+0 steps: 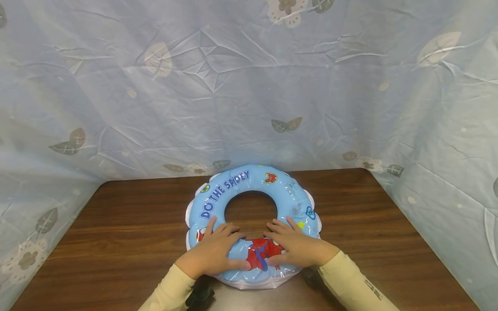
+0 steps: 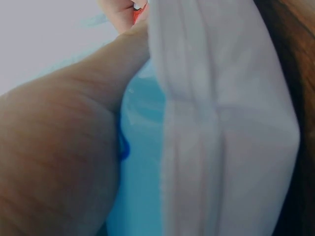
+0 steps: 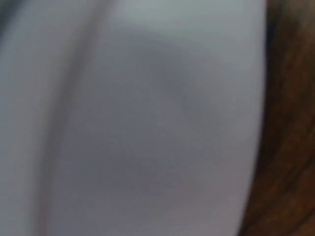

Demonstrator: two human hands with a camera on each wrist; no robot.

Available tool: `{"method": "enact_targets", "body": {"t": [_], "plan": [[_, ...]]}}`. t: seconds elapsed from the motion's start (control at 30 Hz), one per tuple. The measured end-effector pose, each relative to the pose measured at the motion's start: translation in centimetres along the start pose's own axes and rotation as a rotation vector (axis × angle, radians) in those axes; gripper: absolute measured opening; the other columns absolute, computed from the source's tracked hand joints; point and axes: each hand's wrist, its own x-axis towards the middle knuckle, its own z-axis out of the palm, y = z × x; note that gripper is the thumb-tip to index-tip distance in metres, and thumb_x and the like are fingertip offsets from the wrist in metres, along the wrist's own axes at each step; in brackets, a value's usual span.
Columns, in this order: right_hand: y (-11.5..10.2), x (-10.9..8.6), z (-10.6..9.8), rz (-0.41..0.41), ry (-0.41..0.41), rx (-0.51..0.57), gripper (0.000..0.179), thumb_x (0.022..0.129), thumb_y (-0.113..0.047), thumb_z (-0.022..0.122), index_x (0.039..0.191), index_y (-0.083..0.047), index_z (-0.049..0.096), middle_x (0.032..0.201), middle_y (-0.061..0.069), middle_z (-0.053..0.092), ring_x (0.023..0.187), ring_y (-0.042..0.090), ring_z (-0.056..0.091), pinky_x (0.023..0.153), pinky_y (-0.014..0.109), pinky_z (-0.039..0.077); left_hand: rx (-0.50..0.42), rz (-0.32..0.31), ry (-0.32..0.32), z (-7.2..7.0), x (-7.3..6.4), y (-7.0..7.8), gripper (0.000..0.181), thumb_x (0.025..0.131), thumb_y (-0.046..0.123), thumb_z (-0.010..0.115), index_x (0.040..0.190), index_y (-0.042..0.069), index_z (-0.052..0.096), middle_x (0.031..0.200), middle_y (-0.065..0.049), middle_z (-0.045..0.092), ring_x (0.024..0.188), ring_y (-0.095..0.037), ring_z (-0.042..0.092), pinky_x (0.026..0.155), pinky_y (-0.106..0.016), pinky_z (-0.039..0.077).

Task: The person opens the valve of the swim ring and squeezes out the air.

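An inflated light-blue swim ring [image 1: 256, 176] lies flat on the table, with "DO THE SMDEY"-like lettering, a red and blue cartoon figure on its near side and a white scalloped edge. My left hand [image 1: 215, 252] rests on its near left part, fingers spread towards the central hole. On the near right part lies my right hand [image 1: 297, 246], its fingers also extended and the thumb pointing inward. Close up in the left wrist view, the left hand [image 2: 54, 162] lies against the blue vinyl beside the white edge [image 2: 231, 123]. Blurred white vinyl [image 3: 157, 123] fills most of the right wrist view.
The dark brown wooden table [image 1: 136, 224] extends on both sides of the ring. A pale blue curtain [image 1: 233, 86] with leaf and flower prints hangs behind and along both sides. Beneath the left wrist sits a black device [image 1: 200, 298].
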Motion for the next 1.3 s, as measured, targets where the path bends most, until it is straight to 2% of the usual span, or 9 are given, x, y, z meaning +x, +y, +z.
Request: {"method": "enact_targets", "body": {"t": [0.33, 0.97, 1.17, 1.3], "plan": [[0.29, 0.15, 0.23, 0.010, -0.007, -0.013, 0.080, 0.092, -0.060, 0.067, 0.155, -0.014, 0.049, 0.168, 0.010, 0.033, 0.159, 0.030, 0.016, 0.126, 0.057, -0.004, -0.007, -0.001, -0.001, -0.23, -0.03, 0.13, 0.086, 0.084, 0.076, 0.064, 0.145, 0.016, 0.059, 0.152, -0.012, 0.052, 0.146, -0.034, 0.039, 0.120, -0.070, 0.000], [0.11, 0.00, -0.02, 0.015, -0.020, -0.019, 0.086, 0.089, -0.065, 0.066, 0.157, -0.015, 0.046, 0.168, 0.009, 0.031, 0.159, 0.031, 0.015, 0.125, 0.059, -0.002, -0.034, -0.006, -0.015, -0.57, -0.12, 0.22, 0.087, 0.084, 0.076, 0.065, 0.146, 0.016, 0.058, 0.152, -0.012, 0.051, 0.146, -0.034, 0.039, 0.121, -0.070, -0.001], [0.09, 0.01, -0.14, 0.008, -0.039, -0.032, 0.089, 0.090, -0.066, 0.063, 0.159, -0.014, 0.042, 0.169, 0.009, 0.029, 0.159, 0.032, 0.014, 0.125, 0.060, -0.003, -0.011, -0.014, -0.026, -0.60, -0.04, 0.22, 0.089, 0.082, 0.076, 0.067, 0.148, 0.017, 0.057, 0.153, -0.011, 0.051, 0.147, -0.034, 0.038, 0.121, -0.068, -0.002], [0.11, -0.12, -0.12, -0.006, -0.071, -0.053, 0.095, 0.089, -0.070, 0.060, 0.161, -0.012, 0.037, 0.170, 0.010, 0.026, 0.160, 0.033, 0.010, 0.125, 0.060, -0.004, 0.048, -0.006, -0.042, -0.47, -0.17, 0.44, 0.093, 0.080, 0.077, 0.068, 0.151, 0.017, 0.054, 0.155, -0.012, 0.049, 0.149, -0.035, 0.035, 0.121, -0.068, -0.002]]}}
